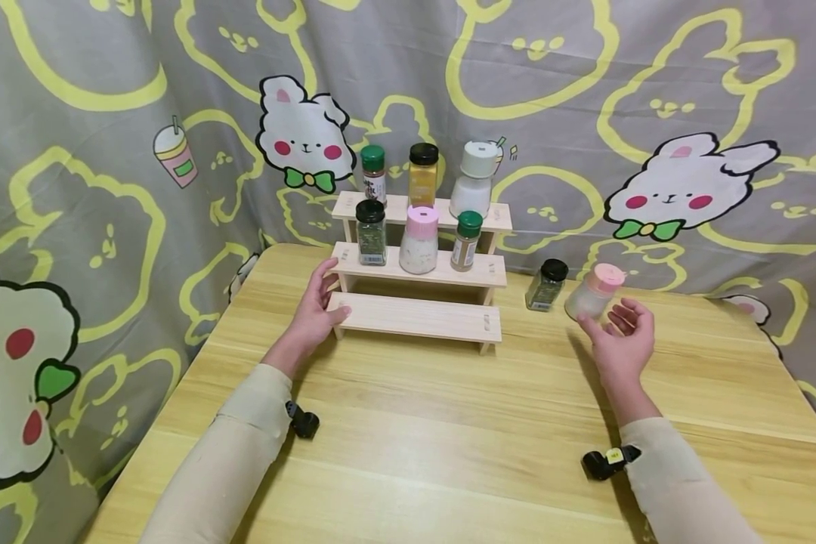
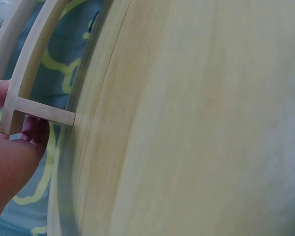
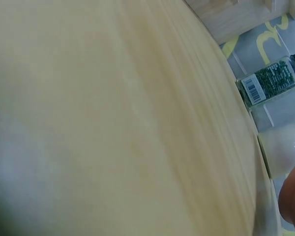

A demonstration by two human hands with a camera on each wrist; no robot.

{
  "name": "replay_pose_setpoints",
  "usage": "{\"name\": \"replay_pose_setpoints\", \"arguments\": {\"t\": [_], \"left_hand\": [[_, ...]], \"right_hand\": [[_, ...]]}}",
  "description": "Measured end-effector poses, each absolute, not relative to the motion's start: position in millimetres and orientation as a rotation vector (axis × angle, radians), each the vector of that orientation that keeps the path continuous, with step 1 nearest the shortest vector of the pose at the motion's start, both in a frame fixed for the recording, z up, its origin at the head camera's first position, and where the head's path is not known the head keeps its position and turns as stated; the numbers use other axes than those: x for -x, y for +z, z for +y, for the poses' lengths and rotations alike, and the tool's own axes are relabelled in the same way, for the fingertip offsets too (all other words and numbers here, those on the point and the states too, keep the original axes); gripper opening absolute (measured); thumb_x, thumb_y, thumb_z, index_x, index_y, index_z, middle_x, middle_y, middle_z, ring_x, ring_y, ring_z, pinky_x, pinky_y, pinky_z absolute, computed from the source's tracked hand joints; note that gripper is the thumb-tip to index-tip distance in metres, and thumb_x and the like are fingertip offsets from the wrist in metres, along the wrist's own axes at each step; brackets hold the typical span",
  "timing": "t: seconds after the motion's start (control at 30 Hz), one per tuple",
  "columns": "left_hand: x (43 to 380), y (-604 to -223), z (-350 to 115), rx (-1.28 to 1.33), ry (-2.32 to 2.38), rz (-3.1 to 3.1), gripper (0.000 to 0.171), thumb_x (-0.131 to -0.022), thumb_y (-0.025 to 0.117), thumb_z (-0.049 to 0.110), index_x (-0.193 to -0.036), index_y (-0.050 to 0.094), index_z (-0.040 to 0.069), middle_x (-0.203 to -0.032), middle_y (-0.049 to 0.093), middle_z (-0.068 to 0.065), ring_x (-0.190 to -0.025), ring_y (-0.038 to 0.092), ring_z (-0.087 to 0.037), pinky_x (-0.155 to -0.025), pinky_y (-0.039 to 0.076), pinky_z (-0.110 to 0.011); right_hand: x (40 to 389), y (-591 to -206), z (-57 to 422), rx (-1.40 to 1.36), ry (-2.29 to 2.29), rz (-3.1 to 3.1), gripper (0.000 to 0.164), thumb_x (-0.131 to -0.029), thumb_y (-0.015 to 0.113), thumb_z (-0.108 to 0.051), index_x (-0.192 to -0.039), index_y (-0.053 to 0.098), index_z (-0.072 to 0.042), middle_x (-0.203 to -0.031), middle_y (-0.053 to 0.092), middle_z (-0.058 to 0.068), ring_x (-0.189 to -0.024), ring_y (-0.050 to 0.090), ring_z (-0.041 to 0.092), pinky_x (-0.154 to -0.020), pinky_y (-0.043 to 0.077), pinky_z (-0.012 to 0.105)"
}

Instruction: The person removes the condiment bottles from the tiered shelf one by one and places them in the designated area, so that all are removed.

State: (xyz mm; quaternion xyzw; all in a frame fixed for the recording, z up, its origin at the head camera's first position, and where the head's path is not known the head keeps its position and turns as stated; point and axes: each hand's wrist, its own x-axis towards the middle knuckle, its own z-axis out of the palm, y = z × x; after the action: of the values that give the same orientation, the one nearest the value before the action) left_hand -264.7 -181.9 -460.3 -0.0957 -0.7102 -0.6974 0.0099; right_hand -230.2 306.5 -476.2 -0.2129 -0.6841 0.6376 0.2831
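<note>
— Rack point(image 1: 415, 318), seen from here?
— Pale wood, smooth, matt. Table point(image 1: 415, 423): wood-grained, faint gloss.
— Pink-capped jar point(image 1: 587, 301) on the table?
— Cap point(image 1: 609, 278), slightly glossy plastic; body, translucent, glass or plastic, I cannot tell.
— Curtain point(image 1: 394, 45): creased cloth. Sleeves point(image 1: 224, 453): matt cloth.

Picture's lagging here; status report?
Left grip holds three-tier wooden rack. Right grip at upright pink-capped shaker, contact unclear. Black-capped herb jar close alongside.

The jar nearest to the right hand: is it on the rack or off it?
Off: the jar stands on the table, to the right of the rack.
</note>
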Motion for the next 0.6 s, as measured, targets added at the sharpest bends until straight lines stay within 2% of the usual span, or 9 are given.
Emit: {"name": "replay_pose_setpoints", "arguments": {"t": [0.3, 0.6], "left_hand": [[265.1, -460.0, -182.0, 0.275, -2.174, -2.236, 0.089, -0.086, 0.054, -0.025, -0.156, 0.024, 0.021, -0.156, 0.032, -0.017, -0.135, 0.038, -0.035, -0.103, 0.039, -0.043], [265.0, -459.2, -181.6, 0.282, -2.180, -2.222, 0.090, -0.085, 0.054, -0.027, -0.156, 0.025, 0.021, -0.155, 0.033, -0.016, -0.134, 0.038, -0.034, -0.105, 0.036, -0.047]], "right_hand": [[224.1, -472.6, 296.0, 0.516, 1.729, -1.825, 0.073, -0.068, 0.092, -0.004, -0.130, 0.055, -0.016, -0.129, 0.053, 0.009, -0.117, 0.052, 0.023, -0.103, 0.041, 0.037], [221.7, -472.4, 289.2, 0.490, 1.729, -1.815, 0.072, -0.069, 0.092, -0.004, -0.130, 0.055, -0.015, -0.126, 0.052, 0.006, -0.116, 0.052, 0.022, -0.103, 0.041, 0.036]]}}
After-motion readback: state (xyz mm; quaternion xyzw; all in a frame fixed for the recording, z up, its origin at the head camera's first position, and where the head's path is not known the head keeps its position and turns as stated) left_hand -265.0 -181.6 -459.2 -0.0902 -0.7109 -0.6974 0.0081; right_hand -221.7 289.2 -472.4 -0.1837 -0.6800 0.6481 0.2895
